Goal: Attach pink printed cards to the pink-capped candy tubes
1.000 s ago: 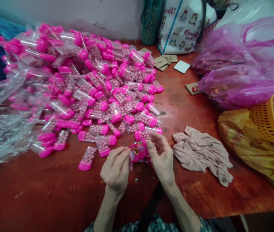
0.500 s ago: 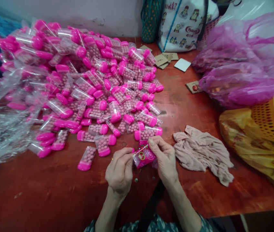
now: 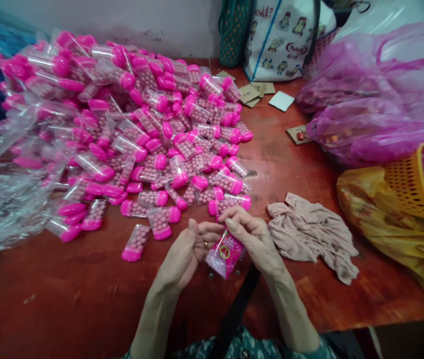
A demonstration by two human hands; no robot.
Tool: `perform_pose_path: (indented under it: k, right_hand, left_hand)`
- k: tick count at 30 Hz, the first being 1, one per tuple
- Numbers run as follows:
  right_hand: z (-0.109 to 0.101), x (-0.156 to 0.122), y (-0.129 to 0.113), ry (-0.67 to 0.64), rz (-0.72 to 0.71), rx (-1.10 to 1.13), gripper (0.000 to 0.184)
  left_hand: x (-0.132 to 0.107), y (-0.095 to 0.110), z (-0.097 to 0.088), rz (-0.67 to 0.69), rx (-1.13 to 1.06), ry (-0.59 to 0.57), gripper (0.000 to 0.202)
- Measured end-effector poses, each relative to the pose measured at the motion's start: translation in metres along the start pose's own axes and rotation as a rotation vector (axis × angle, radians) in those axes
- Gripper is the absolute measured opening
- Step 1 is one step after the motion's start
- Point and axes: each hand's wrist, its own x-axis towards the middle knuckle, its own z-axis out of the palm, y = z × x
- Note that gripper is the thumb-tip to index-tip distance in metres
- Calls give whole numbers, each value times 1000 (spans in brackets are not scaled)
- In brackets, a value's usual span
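Thumb and fingers of my right hand (image 3: 254,239) pinch the upper end of a pink printed plastic packet (image 3: 226,253), which hangs tilted with its clear lower end down. I cannot tell whether anything is inside it. My left hand (image 3: 185,252) is just left of the packet, thumb raised and fingers stretched towards my right fingertips; nothing shows in its grasp. Beyond my hands lies a big heap of clear flat containers (image 3: 185,147) with bright pink caps, filled with small pinkish balls. One such container (image 3: 136,243) lies apart, left of my left hand.
A crumpled beige cloth (image 3: 311,232) lies right of my hands. Further right are a yellow basket (image 3: 406,187), a yellow plastic bag (image 3: 368,199) and purple plastic bags (image 3: 379,114). Clear plastic wrap (image 3: 17,209) spreads at left. Cardboard pieces (image 3: 249,93) and a printed bag (image 3: 281,42) are at the back.
My left hand has let go of the packet's left side and turned, its fingers now stretched out. The packet has tilted downward in my right hand.
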Motion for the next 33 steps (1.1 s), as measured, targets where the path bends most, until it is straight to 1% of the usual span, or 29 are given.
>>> perform_pose_path:
  k: [2, 4, 6, 8, 10, 14, 16, 17, 19, 20, 21, 23, 25, 27, 30, 33]
  right_hand:
    - [1, 2, -4, -115, -9, -24, 25]
    - [0, 4, -7, -211, -16, -57, 25]
    - [0, 6, -9, -285, -34, -98, 27]
    - [0, 8, -10, -324, -54, -144, 28]
    - [1, 10, -7, -331, -68, -189, 28]
    - [6, 11, 0, -328, -90, -258, 29]
    - [9, 9, 1, -257, -88, -283, 28]
    - [11, 7, 0, -187, -99, -302, 26]
    - [16, 3, -4, -39, -157, -355, 19]
    - [18, -1, -6, 1, -202, -387, 17]
    - [20, -4, -7, 5, -251, -419, 20]
    - [24, -11, -9, -46, -323, -469, 32]
    - [28, -16, -7, -95, -356, -504, 42]
    - [32, -19, -3, -96, -361, -529, 48]
    - [36, -18, 4, -48, -384, -560, 47]
    - [39, -16, 10, 49, -441, -600, 41]
  left_hand:
    - [0, 0, 8, -168, -100, -127, 56]
    - [-1, -2, 14, -243, -172, -187, 53]
    - [-2, -4, 16, -248, -221, -200, 49]
    - [-4, -4, 15, -231, -253, -195, 49]
    - [-6, -5, 11, -209, -268, -194, 49]
    - [-6, -9, 4, -164, -231, -170, 35]
    - [-4, -10, 4, -141, -253, -120, 31]
    - [-2, -10, 4, -127, -285, -76, 29]
    - [1, -8, 5, -87, -377, 48, 22]
    - [3, -6, 4, -69, -424, 110, 20]
    - [4, -3, 4, -56, -467, 162, 20]
    - [6, 2, 2, -40, -533, 229, 24]
    - [7, 6, 1, -32, -573, 273, 28]
    - [7, 7, 1, -29, -604, 323, 28]
    - [7, 5, 5, -28, -630, 384, 26]
    - [7, 3, 11, -20, -654, 424, 25]
